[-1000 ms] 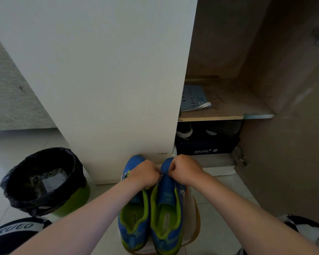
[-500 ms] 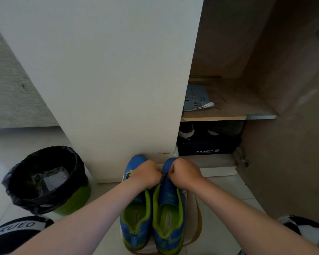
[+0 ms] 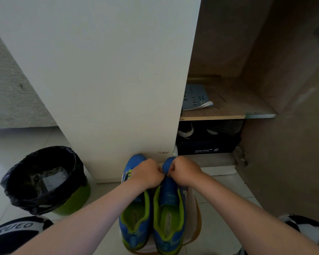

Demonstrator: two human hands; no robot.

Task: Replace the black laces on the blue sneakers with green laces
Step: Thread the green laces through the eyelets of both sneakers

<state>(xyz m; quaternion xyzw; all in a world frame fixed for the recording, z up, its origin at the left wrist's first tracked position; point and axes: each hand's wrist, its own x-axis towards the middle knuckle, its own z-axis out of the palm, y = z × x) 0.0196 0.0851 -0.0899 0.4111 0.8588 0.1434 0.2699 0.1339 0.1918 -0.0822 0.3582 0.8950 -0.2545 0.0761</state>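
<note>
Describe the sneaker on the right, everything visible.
The right sneaker is blue, seemingly synthetic, with a lime-green collar and insole. It stands upright, heel toward the camera, toe near the white cabinet door, beside the left sneaker. The left hand and right hand grip it at the forefoot with curled fingers, hiding any laces.

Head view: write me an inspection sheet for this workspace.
Surface: pale tiled floor.
Job's things: left sneaker and right sneaker, blue, side by side, toes toward the cabinet door; dark lace barely visible.
Clutter: bin with black liner, at left.
Grips: left hand and right hand curled, pinching the lace over the right sneaker.
Cables: nothing seen.
Surroundings: open cabinet; booklet on shelf; shoe box below.
</note>
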